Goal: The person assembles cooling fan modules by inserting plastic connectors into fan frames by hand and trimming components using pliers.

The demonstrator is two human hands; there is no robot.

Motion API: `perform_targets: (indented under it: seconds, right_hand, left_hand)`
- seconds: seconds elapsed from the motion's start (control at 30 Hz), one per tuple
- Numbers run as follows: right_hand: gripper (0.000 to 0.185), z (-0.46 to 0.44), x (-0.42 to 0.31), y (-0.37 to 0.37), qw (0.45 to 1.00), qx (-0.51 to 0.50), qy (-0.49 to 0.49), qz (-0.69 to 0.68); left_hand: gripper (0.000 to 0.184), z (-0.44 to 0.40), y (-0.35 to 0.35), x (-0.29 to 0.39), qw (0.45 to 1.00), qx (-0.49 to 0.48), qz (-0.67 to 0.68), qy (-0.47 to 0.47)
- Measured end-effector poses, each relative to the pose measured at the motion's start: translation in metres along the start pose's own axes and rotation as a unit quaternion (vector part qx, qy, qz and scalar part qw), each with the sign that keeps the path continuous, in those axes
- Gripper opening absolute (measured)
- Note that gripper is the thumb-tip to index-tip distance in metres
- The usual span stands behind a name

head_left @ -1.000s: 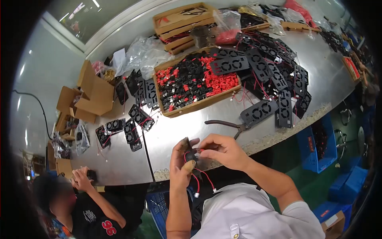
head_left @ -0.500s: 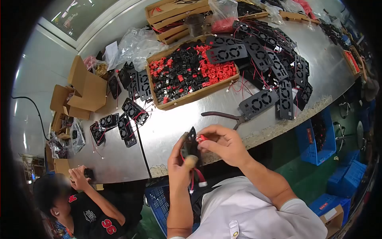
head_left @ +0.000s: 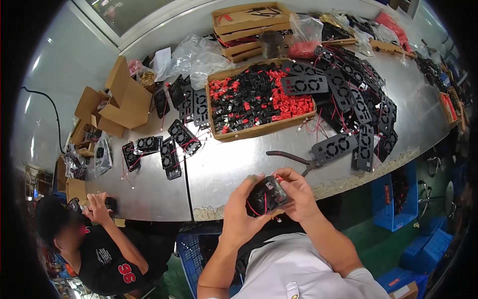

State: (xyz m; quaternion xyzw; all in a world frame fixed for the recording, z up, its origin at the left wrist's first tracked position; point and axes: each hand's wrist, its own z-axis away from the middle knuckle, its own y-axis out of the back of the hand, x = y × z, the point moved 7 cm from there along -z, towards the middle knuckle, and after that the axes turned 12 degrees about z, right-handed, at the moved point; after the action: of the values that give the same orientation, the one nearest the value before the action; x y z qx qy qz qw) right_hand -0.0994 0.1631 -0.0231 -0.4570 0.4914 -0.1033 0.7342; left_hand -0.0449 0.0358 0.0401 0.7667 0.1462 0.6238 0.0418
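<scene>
My left hand (head_left: 239,212) is closed around a black fan panel (head_left: 260,200), tilted above the front edge of the table, with its red and black wires showing. At the panel's upper right corner, my right hand (head_left: 299,197) pinches a small red plastic part (head_left: 278,178) against it. The right fingers partly cover that part, so its exact seating in the panel cannot be seen. Just beyond my hands, dark-handled pliers (head_left: 290,157) lie on the metal table (head_left: 224,164), their jaws beside a flat black fan panel (head_left: 334,148).
A cardboard tray (head_left: 259,130) holds loose red and black parts. Panels pile up at right, and wired fan units (head_left: 183,137) lie at left. An open carton (head_left: 127,107) stands far left. A co-worker (head_left: 107,249) sits at lower left. Blue crates (head_left: 396,199) are on the floor.
My right hand has brought the red part to the panel. My left hand has turned the panel from edge-on to show its wired side. The camera view has shifted.
</scene>
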Motion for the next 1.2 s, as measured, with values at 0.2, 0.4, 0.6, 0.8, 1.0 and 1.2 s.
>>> perform_targets:
  seconds: [0.2,0.4,0.6,0.8,1.0,1.2]
  right_hand:
    - [0.026,-0.005,-0.005,0.028,0.991,0.037,0.014,0.124]
    - [0.025,-0.008,-0.014,0.021,0.990,-0.016,0.021,0.141]
    - [0.025,0.008,-0.009,0.000,0.630,-0.044,0.185,0.753]
    - [0.027,-0.001,-0.005,0.002,0.551,-0.037,0.239,0.799]
    - [0.022,-0.006,-0.020,0.031,0.896,0.040,0.125,0.424]
    - [0.028,-0.002,-0.013,0.015,0.989,-0.014,0.034,0.140]
  left_hand:
    - [0.080,0.001,0.008,0.007,0.978,0.010,-0.184,-0.099]
    - [0.077,0.000,0.022,0.004,0.978,0.022,-0.189,-0.081]
    - [0.085,0.000,0.037,-0.011,0.978,0.029,-0.196,-0.069]
    - [0.094,-0.003,0.038,-0.024,0.985,0.019,-0.168,-0.047]
    - [0.086,0.003,0.014,-0.039,0.991,-0.034,0.081,0.105]
    - [0.080,0.005,-0.005,-0.060,0.914,-0.070,0.375,0.138]
